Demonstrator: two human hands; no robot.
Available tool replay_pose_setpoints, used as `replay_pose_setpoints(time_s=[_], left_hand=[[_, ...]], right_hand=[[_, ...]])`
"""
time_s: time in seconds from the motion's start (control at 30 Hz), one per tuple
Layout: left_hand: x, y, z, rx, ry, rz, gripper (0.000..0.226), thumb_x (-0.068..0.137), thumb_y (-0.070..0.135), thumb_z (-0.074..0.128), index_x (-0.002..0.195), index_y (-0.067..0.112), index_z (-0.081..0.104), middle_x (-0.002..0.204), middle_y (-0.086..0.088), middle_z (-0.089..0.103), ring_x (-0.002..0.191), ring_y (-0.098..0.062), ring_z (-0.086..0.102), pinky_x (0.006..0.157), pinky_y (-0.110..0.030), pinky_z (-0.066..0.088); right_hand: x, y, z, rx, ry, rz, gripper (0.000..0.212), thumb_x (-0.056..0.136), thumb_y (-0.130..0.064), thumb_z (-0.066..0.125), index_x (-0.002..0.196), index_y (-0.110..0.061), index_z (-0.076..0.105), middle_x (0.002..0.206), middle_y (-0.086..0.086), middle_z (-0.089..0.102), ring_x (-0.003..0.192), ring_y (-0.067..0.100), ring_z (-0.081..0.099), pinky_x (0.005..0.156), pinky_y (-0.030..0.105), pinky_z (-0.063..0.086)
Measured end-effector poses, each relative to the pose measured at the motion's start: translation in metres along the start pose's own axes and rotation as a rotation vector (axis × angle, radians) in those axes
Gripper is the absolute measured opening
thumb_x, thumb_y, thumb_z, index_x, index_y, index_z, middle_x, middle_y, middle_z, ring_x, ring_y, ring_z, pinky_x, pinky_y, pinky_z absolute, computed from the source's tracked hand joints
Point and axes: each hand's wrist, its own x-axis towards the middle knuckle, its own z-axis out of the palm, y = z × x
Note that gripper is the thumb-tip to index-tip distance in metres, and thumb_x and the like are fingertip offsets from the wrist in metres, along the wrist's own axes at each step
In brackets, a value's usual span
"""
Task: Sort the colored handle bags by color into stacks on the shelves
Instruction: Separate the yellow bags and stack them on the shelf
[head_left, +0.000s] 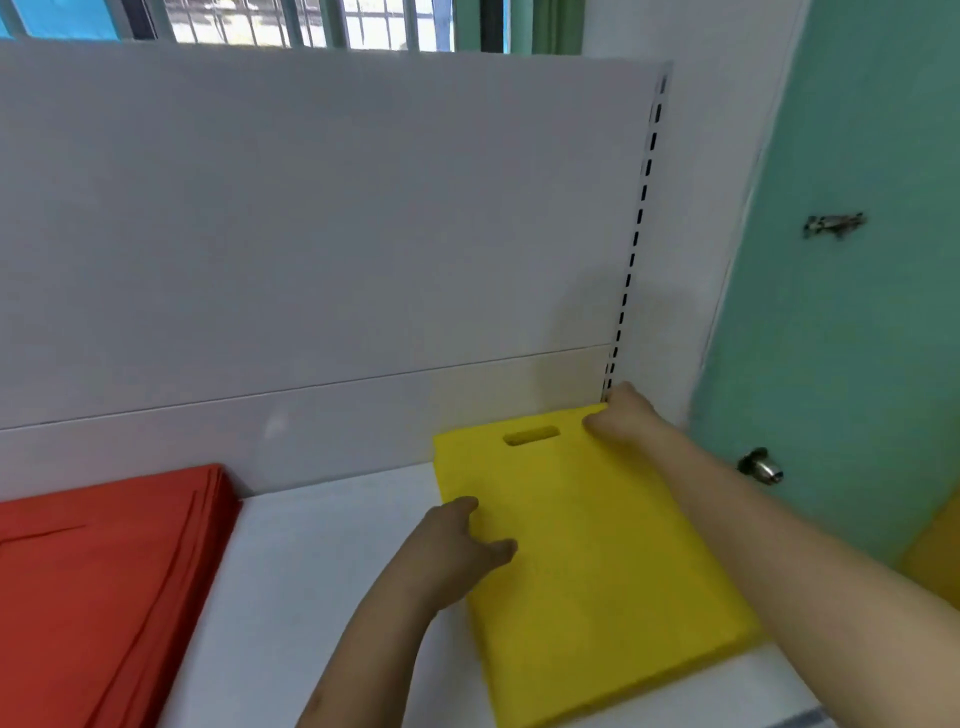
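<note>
Yellow handle bags (587, 561) sit stacked at the shelf's (332, 551) right end, long axis running away from me, cutout at the far edge. My right hand (623, 415) pinches the far right corner, my left hand (462, 545) presses flat on the near left edge, so squaring up looks like the right hand's job.

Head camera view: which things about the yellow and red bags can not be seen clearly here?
- Yellow bags: how many lie in the stack; head view shows only the top face.
- Red bags: cut off by the left and bottom edges.
- Right hand: fingertips curl over the yellow corner, hidden.
- Left hand: palm side hidden; it rests on the yellow edge.
</note>
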Motion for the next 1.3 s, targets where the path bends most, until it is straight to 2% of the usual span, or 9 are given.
replay_pose_setpoints(time_s=[0.13,0.2,0.3,0.4,0.57,0.8,0.9,1.07,1.3], left_hand=[[0.007,0.013,0.017,0.092,0.036,-0.092,0.071,0.09,0.05,0.061,0.146,0.014,0.035,0.151,-0.012,0.032,0.136,-0.031,0.036,0.108,-0.039,0.038],[0.009,0.015,0.024,0.118,0.066,-0.114,0.07,0.091,0.052,0.059,0.147,0.017,0.035,0.149,-0.011,0.034,0.136,-0.032,0.033,0.106,-0.038,0.037],[0.013,0.015,0.03,0.076,0.161,-0.13,0.071,0.092,0.054,0.056,0.15,0.022,0.031,0.15,-0.01,0.034,0.138,-0.032,0.03,0.105,-0.039,0.036],[0.013,0.011,0.035,0.011,0.266,-0.148,0.07,0.093,0.056,0.051,0.151,0.022,0.031,0.152,-0.008,0.033,0.14,-0.03,0.03,0.11,-0.039,0.032],[-0.007,0.001,0.034,-0.127,0.474,-0.124,0.065,0.094,0.054,0.051,0.15,0.024,0.036,0.151,0.0,0.038,0.137,-0.019,0.038,0.113,-0.036,0.033],[-0.091,-0.043,-0.005,-0.187,0.796,-0.095,0.056,0.095,0.052,0.05,0.146,0.03,0.041,0.141,0.014,0.046,0.122,-0.001,0.048,0.105,-0.024,0.039],[-0.142,-0.075,-0.04,-0.182,0.942,-0.087,0.05,0.096,0.05,0.05,0.142,0.031,0.046,0.128,0.02,0.05,0.112,0.003,0.05,0.096,-0.016,0.039],[-0.23,-0.149,-0.094,-0.188,1.123,-0.084,0.048,0.096,0.049,0.052,0.138,0.028,0.051,0.127,0.011,0.058,0.112,-0.001,0.055,0.1,-0.031,0.046],[-0.355,-0.276,-0.163,-0.242,1.217,-0.189,0.043,0.096,0.05,0.05,0.136,0.035,0.049,0.127,0.018,0.056,0.113,0.003,0.052,0.094,-0.024,0.046]], right_hand=[[0.004,-0.007,0.008,-0.086,-0.05,0.005,0.074,0.092,-0.019,0.057,0.15,-0.001,0.014,0.135,0.018,0.045,0.113,0.031,0.052,0.074,0.031,0.044],[0.002,-0.01,0.003,-0.162,-0.006,-0.016,0.065,0.09,-0.021,0.054,0.146,-0.003,0.028,0.132,0.017,0.049,0.115,0.034,0.053,0.083,0.033,0.048],[-0.009,-0.021,-0.008,-0.341,0.339,-0.202,0.026,0.093,-0.024,0.046,0.11,-0.007,0.056,0.108,0.011,0.057,0.103,0.033,0.055,0.071,0.032,0.041],[-0.029,-0.044,-0.01,-0.229,0.505,-0.508,0.024,0.096,-0.025,0.042,0.084,-0.009,0.056,0.084,0.005,0.054,0.086,0.028,0.057,0.054,0.03,0.03],[-0.046,-0.095,0.023,0.024,0.166,-0.833,0.037,0.096,-0.039,0.051,0.119,-0.01,0.058,0.114,0.006,0.06,0.106,0.024,0.056,0.084,0.035,0.045],[-0.121,-0.184,0.09,0.233,-0.174,-0.88,0.066,0.093,-0.05,0.052,0.145,-0.012,0.036,0.144,0.009,0.046,0.131,0.024,0.045,0.108,0.04,0.037],[-0.167,-0.228,0.124,0.255,-0.261,-0.89,0.071,0.093,-0.049,0.052,0.148,-0.009,0.032,0.148,0.012,0.042,0.135,0.026,0.042,0.111,0.04,0.034],[-0.259,-0.303,0.189,0.262,-0.316,-0.939,0.072,0.092,-0.049,0.054,0.147,-0.007,0.033,0.148,0.014,0.042,0.134,0.028,0.043,0.111,0.038,0.034],[-0.383,-0.388,0.282,0.197,-0.313,-1.006,0.063,0.095,-0.038,0.056,0.141,0.001,0.039,0.142,0.018,0.047,0.129,0.031,0.046,0.1,0.032,0.035]])
